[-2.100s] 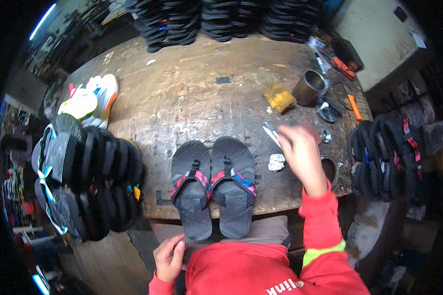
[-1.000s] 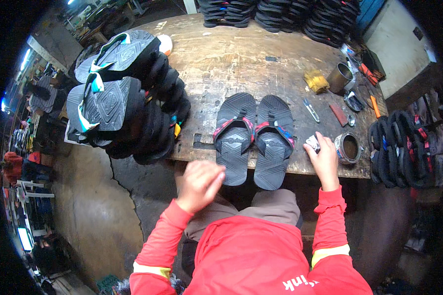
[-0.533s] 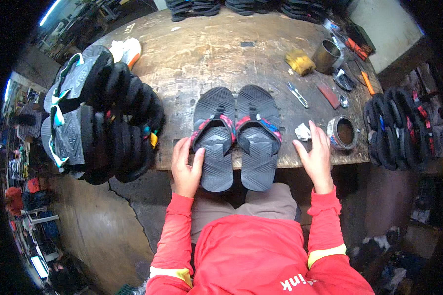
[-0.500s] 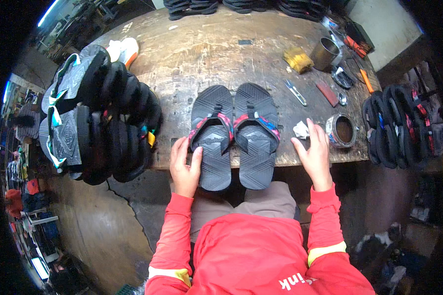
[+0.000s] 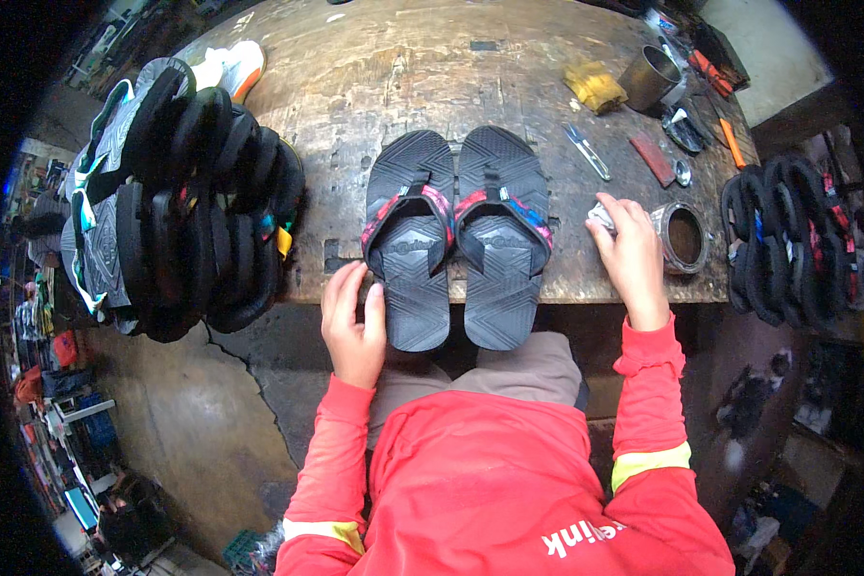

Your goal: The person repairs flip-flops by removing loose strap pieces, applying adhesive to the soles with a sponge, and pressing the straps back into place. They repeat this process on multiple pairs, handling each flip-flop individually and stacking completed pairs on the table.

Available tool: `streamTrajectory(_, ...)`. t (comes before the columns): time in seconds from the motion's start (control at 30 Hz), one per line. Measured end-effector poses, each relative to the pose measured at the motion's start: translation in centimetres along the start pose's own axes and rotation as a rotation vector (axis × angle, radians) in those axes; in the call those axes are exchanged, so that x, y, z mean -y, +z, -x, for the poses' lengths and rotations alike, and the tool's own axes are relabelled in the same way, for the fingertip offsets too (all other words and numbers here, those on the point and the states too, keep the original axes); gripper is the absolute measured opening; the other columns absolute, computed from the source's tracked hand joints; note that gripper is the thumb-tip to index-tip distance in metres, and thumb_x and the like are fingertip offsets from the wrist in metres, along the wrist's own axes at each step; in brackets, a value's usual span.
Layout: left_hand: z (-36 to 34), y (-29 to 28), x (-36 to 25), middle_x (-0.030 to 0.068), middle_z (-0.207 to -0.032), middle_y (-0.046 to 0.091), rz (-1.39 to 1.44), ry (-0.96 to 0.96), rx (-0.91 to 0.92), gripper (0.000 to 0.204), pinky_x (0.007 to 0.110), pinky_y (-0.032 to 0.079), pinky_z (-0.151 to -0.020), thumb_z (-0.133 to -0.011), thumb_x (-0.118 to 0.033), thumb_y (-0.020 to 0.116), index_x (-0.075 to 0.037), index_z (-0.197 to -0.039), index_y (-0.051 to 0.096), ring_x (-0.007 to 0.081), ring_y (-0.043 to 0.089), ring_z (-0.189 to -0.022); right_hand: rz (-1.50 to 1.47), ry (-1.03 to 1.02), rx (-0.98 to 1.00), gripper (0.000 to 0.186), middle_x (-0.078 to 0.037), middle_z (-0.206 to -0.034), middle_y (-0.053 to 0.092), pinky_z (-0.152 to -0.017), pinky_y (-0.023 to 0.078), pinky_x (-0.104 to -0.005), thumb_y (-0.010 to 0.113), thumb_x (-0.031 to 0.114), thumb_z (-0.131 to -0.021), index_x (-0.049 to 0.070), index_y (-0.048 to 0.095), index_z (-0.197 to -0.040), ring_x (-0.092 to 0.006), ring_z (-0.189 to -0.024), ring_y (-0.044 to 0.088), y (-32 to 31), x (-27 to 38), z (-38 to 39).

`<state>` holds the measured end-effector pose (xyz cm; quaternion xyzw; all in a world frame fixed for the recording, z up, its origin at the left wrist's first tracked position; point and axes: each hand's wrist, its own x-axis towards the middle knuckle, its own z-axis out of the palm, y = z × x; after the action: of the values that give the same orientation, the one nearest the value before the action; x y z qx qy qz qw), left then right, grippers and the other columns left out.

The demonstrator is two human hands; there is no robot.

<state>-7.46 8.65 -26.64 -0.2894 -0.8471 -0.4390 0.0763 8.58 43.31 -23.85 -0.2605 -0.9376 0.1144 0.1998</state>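
Two black flip-flops, left [image 5: 405,300] and right [image 5: 499,307], lie side by side, toes away from me, with pink-and-blue patterned straps; their heels overhang the table's near edge. My left hand [image 5: 351,322] has its fingers loosely apart beside the left sandal's outer side, nearly touching it. My right hand [image 5: 629,252] grips a crumpled white wad [image 5: 599,213], partly hidden by its fingertips, beside a round open tin [image 5: 684,238]. Beyond that hand lie silver snips [image 5: 588,152] and a red block [image 5: 651,158].
Stacked sandals [image 5: 130,240] crowd the left side, before a white shoe [image 5: 242,67]; more [image 5: 782,240] stand at the right edge of the worn wooden table [image 5: 374,86]. A yellow bundle [image 5: 593,88], metal cup [image 5: 648,79] and orange-handled tool [image 5: 732,142] sit back right.
My right hand has moved onto the white wad and closed on it. My left hand remains beside the left sandal. The table appears higher in the picture as the view shifts.
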Motion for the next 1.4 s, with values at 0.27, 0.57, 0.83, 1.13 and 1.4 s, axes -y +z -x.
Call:
streamTrajectory(0.27, 3.7, -3.7, -1.6, 0.0202, -0.139, 0.063, -0.120, 0.258, 0.228, 0.054, 0.052, 0.041, -0.115, -0.087, -0.029, 0.080, -0.001, -0.131, 0.067, 0.0424, 0.056, -0.134, 0.048, -0.063, -0.147, 0.042, -0.020, -0.120, 0.069, -0.092, 0.054, -0.0470, 0.077, 0.030, -0.093, 0.003, 0.071, -0.125, -0.0396, -0.107, 0.066, -0.7, 0.4, -1.5)
streamTrajectory(0.57, 3.8, -4.1, -2.1, 0.0180, -0.149, 0.055, -0.281, 0.380, 0.299, 0.071, 0.053, 0.041, -0.113, -0.076, -0.035, 0.092, -0.008, -0.136, 0.066, 0.0408, 0.050, -0.138, 0.196, -0.157, 0.081, 0.027, -0.020, -0.108, 0.072, -0.091, 0.058, -0.0477, 0.075, 0.016, -0.091, 0.000, 0.074, -0.112, -0.0399, -0.101, 0.070, 3.6, -1.2, -9.8)
streamTrajectory(0.83, 2.7, -2.5, -4.4, 0.0107, -0.135, 0.065, -0.296, 0.609, 0.280, 0.047, 0.053, 0.044, -0.109, -0.080, -0.020, 0.083, -0.013, -0.125, 0.072, 0.0337, 0.056, -0.131, 0.139, -0.132, 0.109, 0.020, -0.026, -0.097, 0.070, -0.085, 0.056, -0.0505, 0.070, 0.015, -0.091, -0.004, 0.073, -0.096, -0.0436, -0.092, 0.070, 2.4, -2.0, -10.8)
streamTrajectory(1.13, 0.6, 5.9, -11.5, 0.0079, -0.122, 0.071, -0.186, 0.816, 0.441, 0.041, 0.044, 0.051, -0.092, -0.085, -0.019, 0.072, -0.007, -0.124, 0.072, 0.0249, 0.067, -0.109, -0.770, 0.227, 0.180, 0.024, -0.001, -0.091, 0.065, -0.069, 0.049, -0.0266, 0.066, 0.019, -0.103, 0.002, 0.066, -0.120, -0.0113, -0.076, 0.060, -6.3, 1.6, -4.1)
streamTrajectory(1.4, 1.4, -3.1, -5.6, 0.0117, -0.109, 0.073, -0.231, 0.497, 0.295, 0.032, 0.047, 0.050, -0.096, -0.082, -0.007, 0.081, -0.003, -0.112, 0.073, 0.0325, 0.068, -0.106, -0.494, 0.074, 0.068, 0.031, -0.016, -0.100, 0.068, -0.070, 0.056, -0.0358, 0.081, 0.003, -0.089, -0.001, 0.071, -0.118, -0.0267, -0.079, 0.068, -8.3, 7.4, 11.5)
